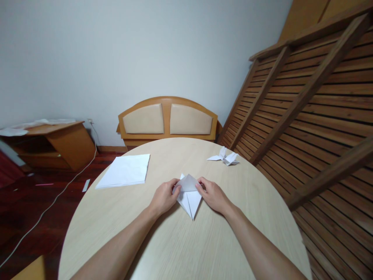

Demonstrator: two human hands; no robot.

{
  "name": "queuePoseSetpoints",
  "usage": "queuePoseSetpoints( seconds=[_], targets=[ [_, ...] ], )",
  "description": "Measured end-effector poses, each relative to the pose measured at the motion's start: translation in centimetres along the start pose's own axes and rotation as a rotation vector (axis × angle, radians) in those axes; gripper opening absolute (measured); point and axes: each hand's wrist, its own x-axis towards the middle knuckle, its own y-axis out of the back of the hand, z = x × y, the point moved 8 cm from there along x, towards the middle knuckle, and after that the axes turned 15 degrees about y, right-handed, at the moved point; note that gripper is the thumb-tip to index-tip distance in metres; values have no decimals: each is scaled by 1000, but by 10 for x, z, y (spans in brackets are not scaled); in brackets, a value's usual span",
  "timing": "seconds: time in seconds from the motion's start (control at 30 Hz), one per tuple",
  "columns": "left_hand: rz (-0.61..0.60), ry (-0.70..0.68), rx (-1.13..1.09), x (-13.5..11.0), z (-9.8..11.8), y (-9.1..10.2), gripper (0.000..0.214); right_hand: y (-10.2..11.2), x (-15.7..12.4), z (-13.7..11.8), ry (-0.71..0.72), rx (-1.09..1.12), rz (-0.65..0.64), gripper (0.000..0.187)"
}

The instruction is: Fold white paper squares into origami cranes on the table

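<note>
A folded sheet of white paper (189, 198) lies in the middle of the round table, its narrow point toward me and a triangular flap across its upper part. My left hand (166, 195) pinches its left edge between thumb and fingers. On the opposite edge, my right hand (214, 194) grips the paper the same way, thumb on top. The fingers under the paper are partly hidden.
A stack of white paper (125, 171) lies at the left of the pale round table (227, 249). Folded white paper figures (225, 156) stand at the back right. Wooden slatted panels (314, 101) lean close along the right side. A headboard (167, 118) stands behind.
</note>
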Motion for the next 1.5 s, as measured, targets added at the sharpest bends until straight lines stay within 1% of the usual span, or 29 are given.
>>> queuePoseSetpoints(
  seconds=[0.23, 0.3, 0.47, 0.53, 0.63, 0.7, 0.83, 0.93, 1.07, 1.23, 1.27, 1.37, 1.5],
  targets=[
    [81, 59, -73, 0, -4, 1, 11, -1, 0, 1, -24, -18, 21, 18],
    [77, 55, -97, 0, -4, 1, 5, -2, 0, 1, -26, -5, 27, 18],
    [-12, 10, -163, -4, 2, 0, 18, -3, -1, 5, -47, 30, 34, 18],
    [-7, -4, -141, -5, 5, 2, 24, -3, -1, 6, -48, 31, 39, 18],
    [18, -13, -50, -7, 7, 5, 36, -2, -2, 8, -47, 32, 42, 18],
    [6, -35, -28, -7, 9, 5, 39, -1, -2, 9, -50, 36, 40, 17],
    [-38, -85, -25, -9, 12, 0, 33, 0, -2, 9, -52, 48, 37, 17],
    [-28, -81, -19, -8, 12, -1, 31, 1, -2, 8, -41, 64, 42, 18],
    [-14, -68, -57, -8, 12, 1, 35, 0, -1, 8, -38, 86, 44, 19],
    [-3, -66, -69, -6, 9, 1, 31, 3, -1, 8, -45, 72, 61, 27],
    [1, -69, -66, -5, 8, 0, 30, 5, -1, 7, -44, 57, 69, 26],
    [16, -101, -65, -5, 7, -1, 25, 7, -1, 4, -30, 11, 67, 13],
    [-4, -126, -90, -6, 9, -3, 20, 6, -1, 2, -8, -21, 27, 14]
  ],
)
